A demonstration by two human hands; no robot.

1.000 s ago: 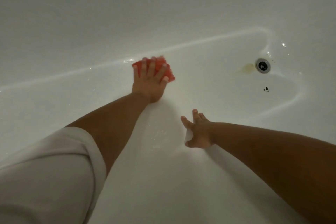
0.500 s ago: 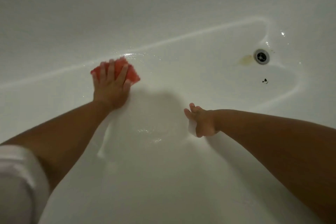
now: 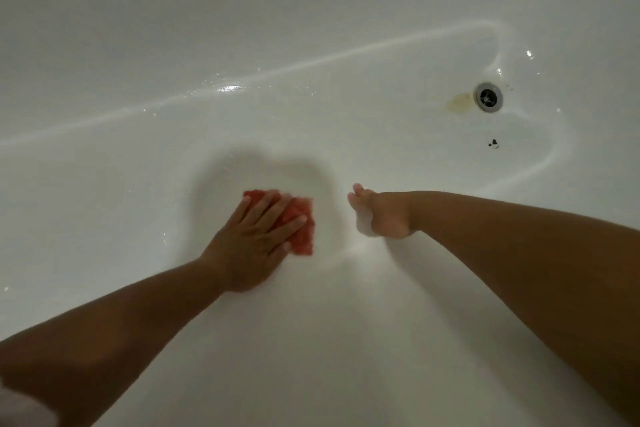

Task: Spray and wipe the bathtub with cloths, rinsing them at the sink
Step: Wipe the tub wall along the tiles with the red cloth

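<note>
I look down into a white bathtub (image 3: 311,28), its floor wet and glistening. My left hand (image 3: 252,239) lies flat with spread fingers on a red cloth (image 3: 301,225) and presses it onto the tub floor near the middle. To its right, my right hand (image 3: 384,215) rests on the tub floor with the fingers curled under. A pale patch shows beneath that hand, and I cannot tell whether it is a white cloth or a reflection.
The round metal drain (image 3: 489,97) sits at the upper right with a yellowish stain (image 3: 459,102) just left of it. A small dark speck (image 3: 493,143) lies below the drain. The tub's far wall rises across the top.
My left hand has dragged the red cloth from the far edge of the floor, first leftward, then back toward me to the middle. My right hand stayed about where it was.
</note>
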